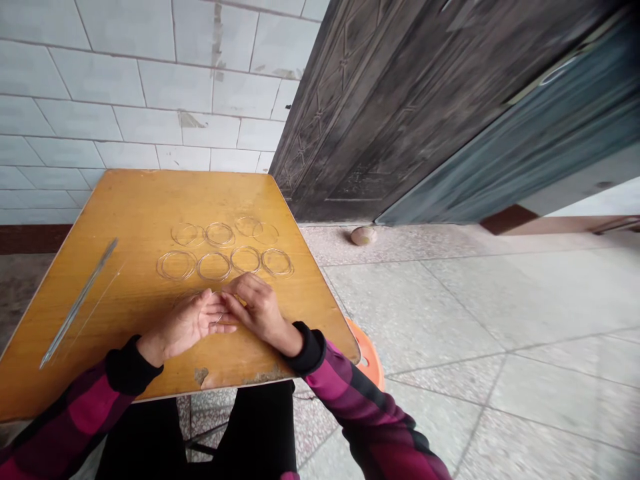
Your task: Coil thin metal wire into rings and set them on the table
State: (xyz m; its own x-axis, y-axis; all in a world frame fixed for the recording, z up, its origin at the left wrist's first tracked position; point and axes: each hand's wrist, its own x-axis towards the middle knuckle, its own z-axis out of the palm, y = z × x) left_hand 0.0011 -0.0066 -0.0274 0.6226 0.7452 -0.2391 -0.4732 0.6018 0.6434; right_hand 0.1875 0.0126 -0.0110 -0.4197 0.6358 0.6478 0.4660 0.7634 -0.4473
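My left hand [191, 325] is palm up over the near part of the table, its fingers stretched out. A short stretch of thin wire [219, 319] shows against those fingers. My right hand [256, 305] touches them from the right, its fingers closed in a pinch at the wire. The wire's full shape is hidden by the hands. Just beyond them lie several thin wire rings in two rows, among them a silvery ring [197, 266] in the near row and another ring [207, 233] in the far row.
A bundle of long straight grey wires [80, 301] lies on the left side of the wooden table [140, 200], with a thin single strand [97, 300] beside it. An orange stool [369, 353] is by the right edge. A roundish object [363, 235] sits on the floor near the dark door [380, 133].
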